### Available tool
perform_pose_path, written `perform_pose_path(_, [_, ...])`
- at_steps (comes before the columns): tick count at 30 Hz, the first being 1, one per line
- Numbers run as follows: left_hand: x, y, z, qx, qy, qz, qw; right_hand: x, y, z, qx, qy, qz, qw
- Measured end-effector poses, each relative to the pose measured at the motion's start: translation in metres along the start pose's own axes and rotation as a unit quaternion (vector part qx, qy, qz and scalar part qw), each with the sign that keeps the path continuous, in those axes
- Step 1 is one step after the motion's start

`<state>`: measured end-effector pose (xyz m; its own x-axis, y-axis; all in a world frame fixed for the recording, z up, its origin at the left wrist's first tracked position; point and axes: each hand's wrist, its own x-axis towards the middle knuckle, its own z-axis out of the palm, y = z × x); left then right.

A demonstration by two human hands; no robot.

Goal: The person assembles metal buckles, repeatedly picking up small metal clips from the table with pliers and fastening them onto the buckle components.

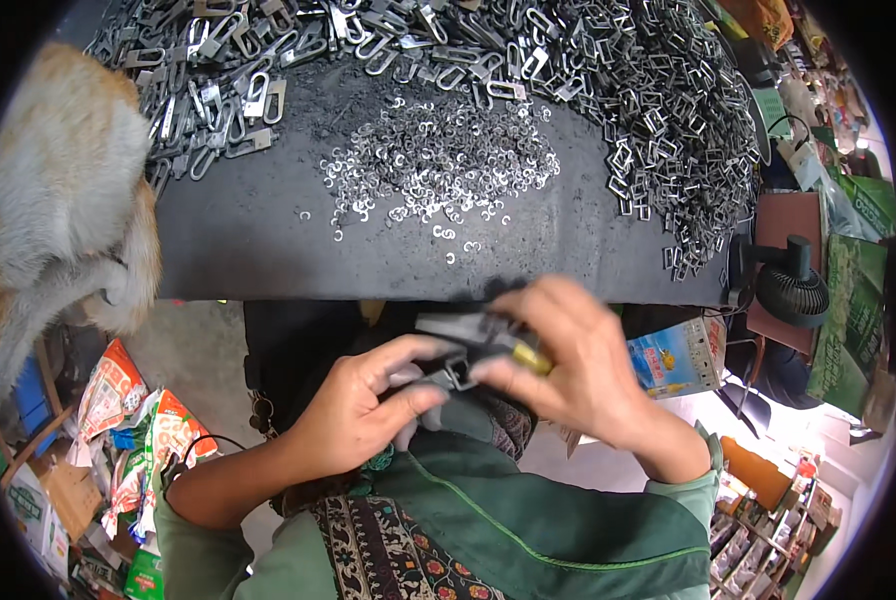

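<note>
Green clothing (568,510) fills 6 o'clock. Just above it, the left hand (353,410), at 8 o'clock from a small metal frame (457,372), pinches that frame between thumb and fingers; the right hand (578,370), at 3 o'clock, blurred, grips a dark object with a yellow part (533,358). Open rings (438,165) lie on the table (268,240) at 12 o'clock

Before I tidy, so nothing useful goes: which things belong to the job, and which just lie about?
Likely the job: held metal piece, yellow-gripped tool, looped metal pieces, C-shaped rings, metal frames.
Apparently just lying about: black fan, red packets.
</note>
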<state>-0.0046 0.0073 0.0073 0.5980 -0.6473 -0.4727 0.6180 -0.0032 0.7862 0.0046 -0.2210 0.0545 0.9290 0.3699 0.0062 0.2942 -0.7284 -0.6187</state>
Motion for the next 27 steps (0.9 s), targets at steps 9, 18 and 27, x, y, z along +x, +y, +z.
perform_pose_path(9, [0.006,-0.024,-0.01,0.11,0.033,0.185,0.976,0.022,0.007,-0.021,-0.343,0.005,-0.056,0.938])
perform_pose_path(18, [0.003,-0.01,-0.011,0.116,0.09,0.128,0.981,0.03,0.008,-0.021,-0.346,-0.024,-0.061,0.936])
perform_pose_path(27, [0.002,0.005,-0.016,-0.001,0.123,0.079,0.989,0.036,0.005,-0.036,-0.327,-0.048,-0.111,0.937])
